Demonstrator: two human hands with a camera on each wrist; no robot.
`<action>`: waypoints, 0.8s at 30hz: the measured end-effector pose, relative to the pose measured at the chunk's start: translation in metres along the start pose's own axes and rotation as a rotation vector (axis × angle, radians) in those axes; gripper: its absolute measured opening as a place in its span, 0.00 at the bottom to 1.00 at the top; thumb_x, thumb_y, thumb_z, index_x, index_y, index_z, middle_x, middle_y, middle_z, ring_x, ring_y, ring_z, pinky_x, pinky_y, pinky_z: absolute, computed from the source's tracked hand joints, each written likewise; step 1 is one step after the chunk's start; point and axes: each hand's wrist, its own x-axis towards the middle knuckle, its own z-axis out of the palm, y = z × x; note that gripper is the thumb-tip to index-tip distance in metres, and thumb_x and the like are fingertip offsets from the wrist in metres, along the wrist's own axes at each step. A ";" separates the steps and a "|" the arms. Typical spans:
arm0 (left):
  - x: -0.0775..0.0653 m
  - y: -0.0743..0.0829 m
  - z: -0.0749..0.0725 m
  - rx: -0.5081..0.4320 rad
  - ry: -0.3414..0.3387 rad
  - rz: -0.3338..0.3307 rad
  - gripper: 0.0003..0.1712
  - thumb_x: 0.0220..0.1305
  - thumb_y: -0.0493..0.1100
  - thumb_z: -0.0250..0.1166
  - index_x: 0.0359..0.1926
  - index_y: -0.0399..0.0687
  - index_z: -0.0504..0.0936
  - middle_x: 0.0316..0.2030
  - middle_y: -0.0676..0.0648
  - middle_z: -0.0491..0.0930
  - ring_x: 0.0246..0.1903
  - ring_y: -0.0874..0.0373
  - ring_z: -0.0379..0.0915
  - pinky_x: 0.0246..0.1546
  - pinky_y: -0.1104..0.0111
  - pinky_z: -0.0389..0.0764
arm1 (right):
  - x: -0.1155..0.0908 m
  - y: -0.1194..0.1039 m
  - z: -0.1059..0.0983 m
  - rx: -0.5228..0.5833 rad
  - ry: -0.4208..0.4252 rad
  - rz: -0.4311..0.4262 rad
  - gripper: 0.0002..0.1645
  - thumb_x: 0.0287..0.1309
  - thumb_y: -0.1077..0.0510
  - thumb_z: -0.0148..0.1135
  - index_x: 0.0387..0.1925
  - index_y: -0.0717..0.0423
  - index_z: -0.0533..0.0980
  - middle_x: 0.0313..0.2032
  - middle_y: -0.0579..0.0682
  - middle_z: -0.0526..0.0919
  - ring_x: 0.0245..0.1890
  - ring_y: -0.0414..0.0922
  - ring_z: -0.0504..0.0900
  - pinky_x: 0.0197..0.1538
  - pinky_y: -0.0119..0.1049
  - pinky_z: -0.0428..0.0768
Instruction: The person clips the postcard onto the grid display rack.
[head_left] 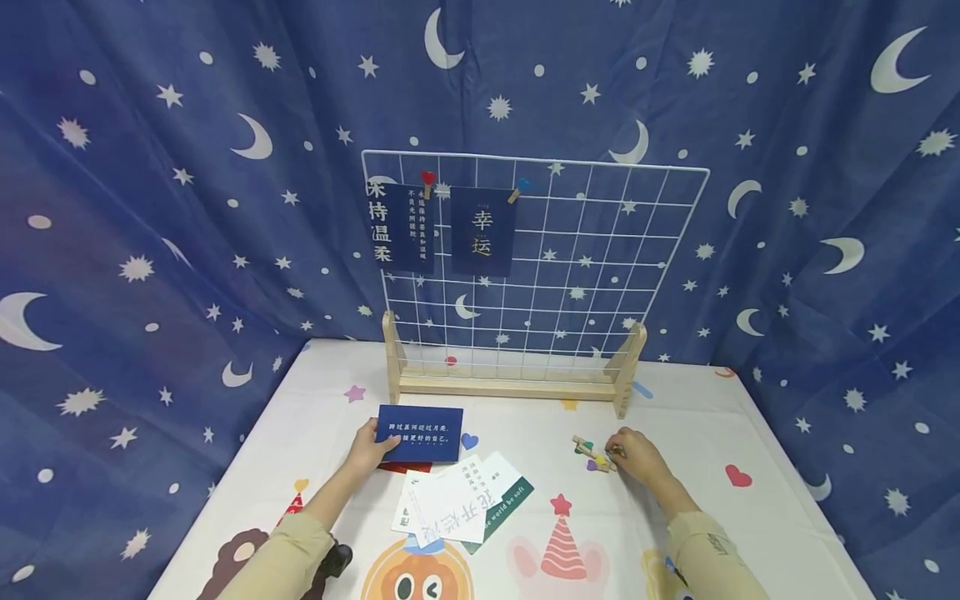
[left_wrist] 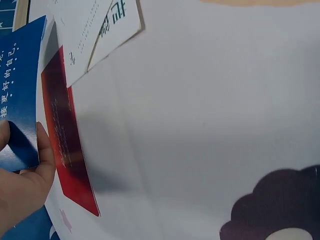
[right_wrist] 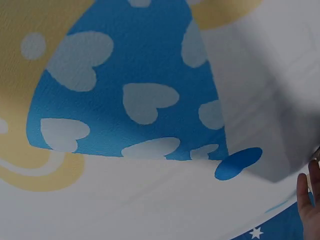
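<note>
My left hand (head_left: 367, 448) holds a blue card (head_left: 422, 423) with white writing, thumb on its front and fingers behind. In the left wrist view the card is raised over a red card (left_wrist: 65, 135) lying on the table. My right hand (head_left: 637, 454) is at the right end of a small pile of wooden clothespins (head_left: 592, 454) with coloured decorations. Its fingertips pinch a clothespin with a green part, mostly hidden by the fingers. Only some fingers (right_wrist: 307, 187) of that hand show in the right wrist view.
Several white cards (head_left: 442, 504) and a green card (head_left: 510, 507) overlap on the table. Behind stands a white wire grid (head_left: 577, 250) on a wooden base (head_left: 510, 387). Two dark blue cards (head_left: 482, 250) hang there by a red heart clothespin (head_left: 428, 182) and a blue one (head_left: 519, 190).
</note>
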 end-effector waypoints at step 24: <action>-0.002 0.014 0.022 -0.041 -0.021 0.002 0.20 0.62 0.31 0.59 0.54 0.24 0.69 0.46 0.27 0.78 0.44 0.38 0.80 0.46 0.54 0.81 | 0.001 -0.004 -0.006 0.109 0.090 0.094 0.04 0.52 0.66 0.64 0.28 0.66 0.78 0.27 0.53 0.84 0.29 0.46 0.82 0.36 0.40 0.82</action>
